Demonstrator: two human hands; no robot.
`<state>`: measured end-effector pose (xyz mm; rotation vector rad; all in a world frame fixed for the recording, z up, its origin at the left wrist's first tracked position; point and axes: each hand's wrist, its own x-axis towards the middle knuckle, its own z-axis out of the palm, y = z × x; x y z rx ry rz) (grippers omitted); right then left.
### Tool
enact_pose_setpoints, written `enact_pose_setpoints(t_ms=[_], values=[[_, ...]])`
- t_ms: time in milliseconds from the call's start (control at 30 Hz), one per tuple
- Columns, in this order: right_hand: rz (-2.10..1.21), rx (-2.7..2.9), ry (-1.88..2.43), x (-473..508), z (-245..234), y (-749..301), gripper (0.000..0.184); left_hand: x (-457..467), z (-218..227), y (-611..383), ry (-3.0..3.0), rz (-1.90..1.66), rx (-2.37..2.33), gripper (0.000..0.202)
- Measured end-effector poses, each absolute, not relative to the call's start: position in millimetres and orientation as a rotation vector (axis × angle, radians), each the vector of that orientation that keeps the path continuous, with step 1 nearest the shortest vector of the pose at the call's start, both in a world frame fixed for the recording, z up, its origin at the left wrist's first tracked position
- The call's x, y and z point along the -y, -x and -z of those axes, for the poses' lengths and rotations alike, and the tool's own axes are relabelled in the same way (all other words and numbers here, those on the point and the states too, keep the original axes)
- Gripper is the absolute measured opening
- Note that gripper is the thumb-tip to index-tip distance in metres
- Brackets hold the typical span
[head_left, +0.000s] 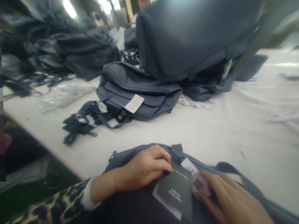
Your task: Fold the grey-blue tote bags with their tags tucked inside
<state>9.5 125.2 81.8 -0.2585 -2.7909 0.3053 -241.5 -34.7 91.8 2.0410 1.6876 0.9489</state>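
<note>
A grey-blue bag lies at the near edge of the white table. My left hand rests on it with curled fingers pinching the top edge of a dark hang tag with small white lettering. My right hand lies to the right with fingers stretched out, pressing on a small white label beside the tag. The bag's loop and strap show above the tags. A leopard-print sleeve covers my left arm.
Another grey-blue bag with a white tag and loose straps lies mid-table. A pile of similar bags rises behind it, more bags at far left. Crumpled clear plastic lies left. A person stands far back.
</note>
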Motion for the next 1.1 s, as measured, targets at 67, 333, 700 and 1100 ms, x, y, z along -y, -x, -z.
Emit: enact_pose_setpoints(t_ms=[67, 333, 700, 1100], values=[[-0.310, 2.861, 0.281, -126.2, -75.5, 0.2, 0.017, 39.0, -88.8, 241.0, -2.177, -0.802, -1.703, 0.023], [-0.345, 2.792, 0.465, -123.8, -55.4, 1.6, 0.026, 49.2, -91.8, 224.1, -2.094, -0.565, -1.783, 0.037], [-2.048, 2.069, 1.006, -113.6, -87.9, 23.2, 0.042, 55.7, -84.3, 195.6, -1.932, -0.735, -1.958, 0.081], [-1.768, 1.965, 1.319, -118.3, -109.6, 29.0, 0.038, 55.6, -88.4, 208.5, -1.077, -1.270, -1.848, 0.032]])
